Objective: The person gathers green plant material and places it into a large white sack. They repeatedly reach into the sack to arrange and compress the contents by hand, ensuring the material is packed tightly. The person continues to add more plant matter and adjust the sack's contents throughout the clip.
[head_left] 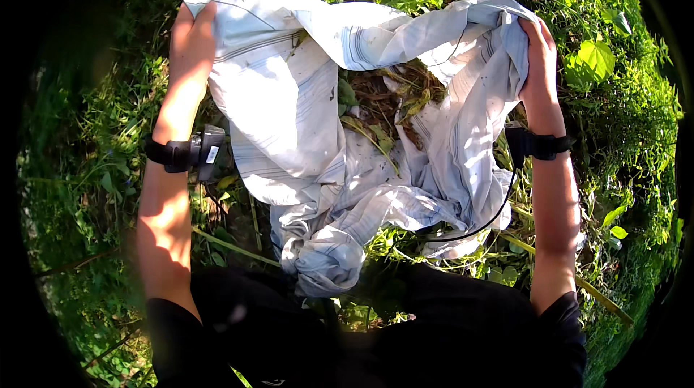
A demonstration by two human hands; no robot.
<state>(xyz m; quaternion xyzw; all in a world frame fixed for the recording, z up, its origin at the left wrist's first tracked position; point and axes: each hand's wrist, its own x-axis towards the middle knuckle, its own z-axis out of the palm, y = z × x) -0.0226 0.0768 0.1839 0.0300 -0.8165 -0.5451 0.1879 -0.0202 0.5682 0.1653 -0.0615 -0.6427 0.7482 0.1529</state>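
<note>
A large white cloth with thin blue and dark stripes is spread between my hands, its far edge raised. My left hand grips the far left corner, fingers mostly tucked behind the fabric. At the far right corner, my right hand is closed on the same cloth, fingertips partly covered by it. Dry brown and green leaves and stems lie in the hollow in the middle of the cloth. Toward me the cloth bunches into a twisted knot-like lump.
Green weeds and grass surround the cloth. Dry yellowish stalks lie at the lower right. Black straps with small devices sit on both wrists, and a thin black cable runs from the right one across the cloth.
</note>
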